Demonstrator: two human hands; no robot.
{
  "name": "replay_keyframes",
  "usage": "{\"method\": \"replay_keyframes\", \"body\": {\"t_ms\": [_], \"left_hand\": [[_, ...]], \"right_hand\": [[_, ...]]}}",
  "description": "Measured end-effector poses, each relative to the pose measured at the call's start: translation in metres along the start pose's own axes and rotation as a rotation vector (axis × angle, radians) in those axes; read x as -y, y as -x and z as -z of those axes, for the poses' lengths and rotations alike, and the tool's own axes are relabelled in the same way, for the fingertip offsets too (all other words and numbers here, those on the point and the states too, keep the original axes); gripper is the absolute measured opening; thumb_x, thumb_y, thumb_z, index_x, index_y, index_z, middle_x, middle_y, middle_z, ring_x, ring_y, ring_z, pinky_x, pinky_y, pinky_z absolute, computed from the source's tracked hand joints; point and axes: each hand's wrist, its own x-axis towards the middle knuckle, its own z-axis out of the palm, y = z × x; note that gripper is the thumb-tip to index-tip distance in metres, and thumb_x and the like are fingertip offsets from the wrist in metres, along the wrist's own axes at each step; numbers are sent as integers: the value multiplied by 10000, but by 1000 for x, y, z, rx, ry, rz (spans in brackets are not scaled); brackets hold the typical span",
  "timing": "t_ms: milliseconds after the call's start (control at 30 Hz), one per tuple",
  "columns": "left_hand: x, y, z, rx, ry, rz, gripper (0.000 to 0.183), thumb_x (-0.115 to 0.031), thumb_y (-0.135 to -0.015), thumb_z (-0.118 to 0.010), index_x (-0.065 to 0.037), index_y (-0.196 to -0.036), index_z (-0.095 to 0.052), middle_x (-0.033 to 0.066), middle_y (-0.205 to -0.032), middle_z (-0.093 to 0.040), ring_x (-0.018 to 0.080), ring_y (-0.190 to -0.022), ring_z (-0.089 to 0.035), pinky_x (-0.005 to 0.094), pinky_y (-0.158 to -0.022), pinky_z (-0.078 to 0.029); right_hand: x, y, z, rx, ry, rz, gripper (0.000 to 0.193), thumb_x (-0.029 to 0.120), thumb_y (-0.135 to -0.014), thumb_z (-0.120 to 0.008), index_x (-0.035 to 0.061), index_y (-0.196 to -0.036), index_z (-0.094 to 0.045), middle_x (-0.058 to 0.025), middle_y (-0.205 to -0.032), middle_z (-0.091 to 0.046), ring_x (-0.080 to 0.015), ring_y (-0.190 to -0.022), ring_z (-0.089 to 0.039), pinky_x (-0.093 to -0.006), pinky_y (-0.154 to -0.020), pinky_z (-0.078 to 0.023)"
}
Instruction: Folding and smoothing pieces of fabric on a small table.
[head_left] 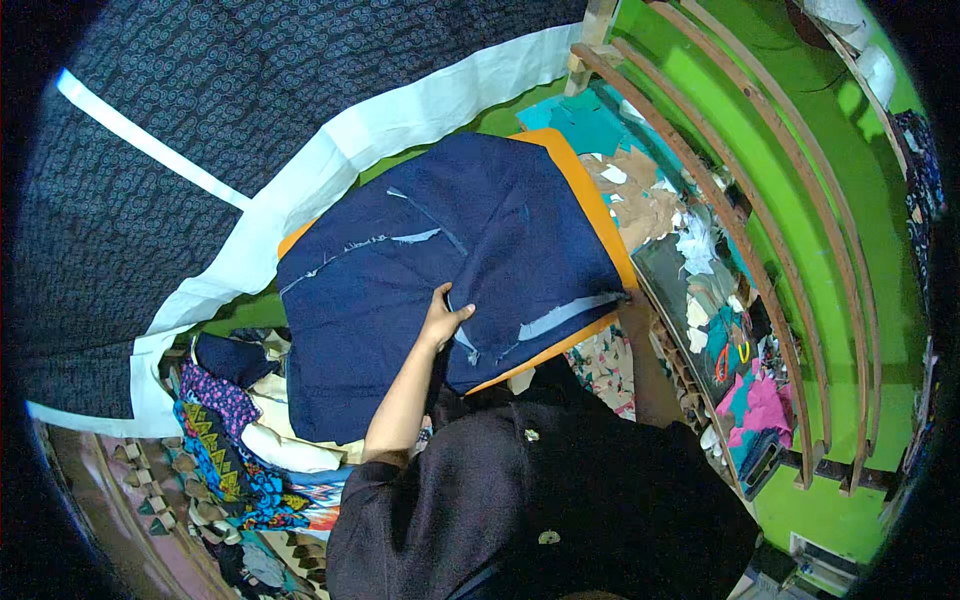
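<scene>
A large piece of navy blue fabric (pixel 370 330) lies in overlapping layers, with pale frayed strips along its edges and folds. Beneath it, an orange-yellow surface (pixel 575 170) shows at the right and along the near edge. My left hand (pixel 445 320) rests on the middle of the fabric, thumb and fingers spread apart. At the fabric's right corner, my right hand (pixel 630 308) is in shadow; it touches or lies close to the edge, and its fingers cannot be made out.
Dark patterned cloth with a white border (pixel 340 140) hangs at the upper left. Patterned cloths (pixel 225 400) are heaped at the lower left. On the right, a bench holds fabric scraps (pixel 695 245) and orange-handled scissors (pixel 722 362). Wooden rails (pixel 770 110) stand before a green wall.
</scene>
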Motion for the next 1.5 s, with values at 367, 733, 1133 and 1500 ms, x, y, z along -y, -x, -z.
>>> {"method": "replay_keyframes", "body": {"t_ms": [367,733,1133,1500], "left_hand": [[-73,-34,41,-308,-773,-314,422,-345,-745,-628,6,-976,-595,194,-910,-601,301,-874,-579,367,-780,-446],[-136,-144,4,-294,-1012,131,438,-401,-747,-606,-24,-971,-594,179,-1031,-593,326,-985,-559,407,-822,-439],[-74,-194,103,-692,-367,-240,498,-352,-786,-606,37,-1056,-455,162,-838,-569,253,-755,-555,341,-709,-438],[-54,6,8,-451,-692,8,665,-371,-650,-716,64,-1085,-463,209,-959,-574,320,-887,-576,362,-753,-449]], "right_hand": [[50,-11,16,-212,-33,325,587,242,-755,-582,48,-1264,-364,-201,-1239,-411,-375,-1165,-364,-444,-994,-257],[115,26,-37,8,384,178,591,426,-826,-481,178,-1336,-314,-245,-1373,-210,-409,-1279,-167,-636,-955,-157],[124,22,-32,20,366,254,582,409,-817,-515,181,-1323,-336,-214,-1387,-201,-397,-1286,-161,-640,-953,-177],[96,13,-28,-130,181,-283,735,376,-767,-587,104,-1355,-240,-223,-1379,-219,-411,-1263,-203,-650,-953,-119]]}}
